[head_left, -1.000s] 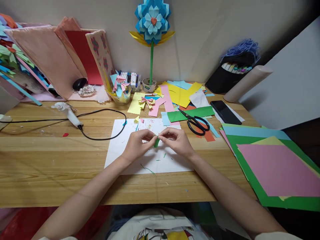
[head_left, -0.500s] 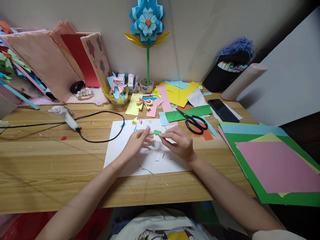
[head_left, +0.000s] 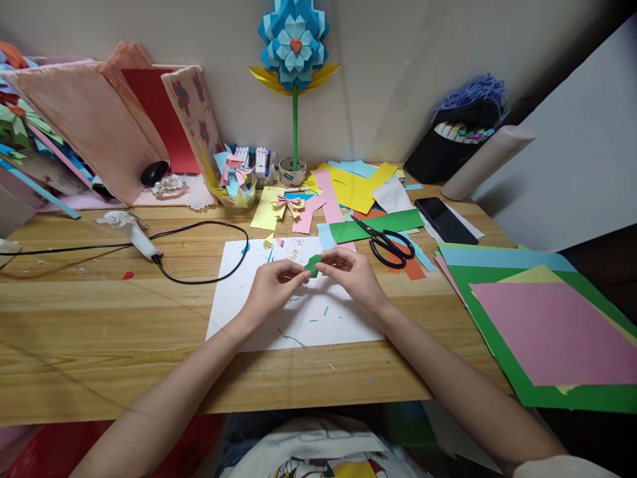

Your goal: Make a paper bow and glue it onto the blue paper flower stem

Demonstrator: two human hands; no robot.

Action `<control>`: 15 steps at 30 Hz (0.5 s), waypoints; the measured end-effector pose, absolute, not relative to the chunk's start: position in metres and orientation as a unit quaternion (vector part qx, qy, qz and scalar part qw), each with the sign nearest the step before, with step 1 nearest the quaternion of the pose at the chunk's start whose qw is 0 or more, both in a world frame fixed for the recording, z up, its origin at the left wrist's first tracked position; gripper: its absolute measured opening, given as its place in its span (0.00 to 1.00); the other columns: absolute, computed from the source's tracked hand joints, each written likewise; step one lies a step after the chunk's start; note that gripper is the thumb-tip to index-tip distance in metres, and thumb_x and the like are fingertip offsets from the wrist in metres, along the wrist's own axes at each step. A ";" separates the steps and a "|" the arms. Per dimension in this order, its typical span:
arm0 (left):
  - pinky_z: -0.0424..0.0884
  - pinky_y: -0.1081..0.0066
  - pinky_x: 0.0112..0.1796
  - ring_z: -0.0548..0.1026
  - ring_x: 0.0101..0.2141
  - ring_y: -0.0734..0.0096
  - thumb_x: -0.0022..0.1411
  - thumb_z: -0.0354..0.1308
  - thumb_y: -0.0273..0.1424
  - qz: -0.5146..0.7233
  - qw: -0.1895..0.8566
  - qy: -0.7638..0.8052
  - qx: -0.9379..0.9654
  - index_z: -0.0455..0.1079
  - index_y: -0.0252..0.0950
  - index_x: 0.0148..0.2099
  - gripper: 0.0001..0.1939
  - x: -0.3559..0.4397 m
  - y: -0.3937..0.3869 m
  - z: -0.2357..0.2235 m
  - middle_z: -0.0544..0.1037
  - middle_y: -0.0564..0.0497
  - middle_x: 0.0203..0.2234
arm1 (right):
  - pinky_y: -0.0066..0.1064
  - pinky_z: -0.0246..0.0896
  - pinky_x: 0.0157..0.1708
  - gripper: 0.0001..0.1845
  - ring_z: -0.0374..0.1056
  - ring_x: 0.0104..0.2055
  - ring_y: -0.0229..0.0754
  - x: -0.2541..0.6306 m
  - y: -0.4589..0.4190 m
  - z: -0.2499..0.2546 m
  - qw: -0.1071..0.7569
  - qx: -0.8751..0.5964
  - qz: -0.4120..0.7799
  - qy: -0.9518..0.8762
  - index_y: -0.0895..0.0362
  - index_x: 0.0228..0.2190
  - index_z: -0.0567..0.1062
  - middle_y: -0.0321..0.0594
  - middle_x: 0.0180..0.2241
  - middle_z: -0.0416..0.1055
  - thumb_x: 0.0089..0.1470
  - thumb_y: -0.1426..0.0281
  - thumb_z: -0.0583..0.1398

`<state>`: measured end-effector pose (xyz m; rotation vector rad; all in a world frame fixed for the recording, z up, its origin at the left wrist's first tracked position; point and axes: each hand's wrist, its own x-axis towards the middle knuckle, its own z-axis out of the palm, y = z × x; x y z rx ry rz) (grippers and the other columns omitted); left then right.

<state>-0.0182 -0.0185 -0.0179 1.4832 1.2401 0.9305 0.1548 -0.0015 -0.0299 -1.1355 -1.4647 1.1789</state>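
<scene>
Between my two hands is a small piece of green paper [head_left: 313, 265] with an uneven outline, raised over the white sheet [head_left: 269, 330]. The fingertips of my left hand [head_left: 273, 285] pinch its left edge. From the other side, the thumb and index finger of my right hand [head_left: 351, 273] pinch its right edge. Thin green paper slivers [head_left: 326, 311] and coloured specks lie on the white sheet below. Black-handled scissors [head_left: 389, 245] rest to the right of my right hand, partly over a green paper strip [head_left: 377, 226].
A white glue gun [head_left: 137, 238] with a looping black cord lies at left. Coloured sheets [head_left: 557, 332] overhang the right table edge, near a phone [head_left: 446, 220]. Behind stand a blue paper flower [head_left: 293, 45], a cup of scraps [head_left: 236, 194] and a black marker case [head_left: 428, 156].
My left hand has moved in and closed on the green paper, which only my right hand held before. The paper is now turned, showing a different outline.
</scene>
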 end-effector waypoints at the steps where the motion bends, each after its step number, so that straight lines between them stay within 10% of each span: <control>1: 0.70 0.71 0.32 0.75 0.29 0.69 0.51 0.59 0.41 0.385 0.464 0.507 0.616 0.73 0.34 0.29 0.14 -0.017 -0.019 -0.019 0.78 0.47 0.26 | 0.33 0.67 0.34 0.12 0.70 0.31 0.40 0.155 -0.001 -0.030 0.456 -0.457 0.485 -0.590 0.59 0.27 0.73 0.40 0.28 0.73 0.41 0.63 0.65; 9: 0.73 0.70 0.34 0.77 0.30 0.67 0.56 0.50 0.49 0.322 0.713 0.469 0.410 0.73 0.30 0.33 0.26 -0.019 -0.015 -0.012 0.79 0.40 0.30 | 0.36 0.66 0.36 0.05 0.70 0.34 0.41 0.166 -0.005 -0.025 0.476 -0.326 0.230 -0.783 0.54 0.30 0.76 0.39 0.29 0.75 0.50 0.73 0.59; 15: 0.71 0.74 0.34 0.76 0.29 0.72 0.50 0.61 0.40 0.301 0.747 0.451 0.385 0.75 0.31 0.31 0.14 -0.025 -0.013 -0.012 0.79 0.44 0.27 | 0.36 0.67 0.37 0.10 0.70 0.38 0.41 0.171 -0.003 -0.029 0.414 -0.236 0.157 -0.865 0.52 0.35 0.75 0.40 0.34 0.76 0.53 0.75 0.56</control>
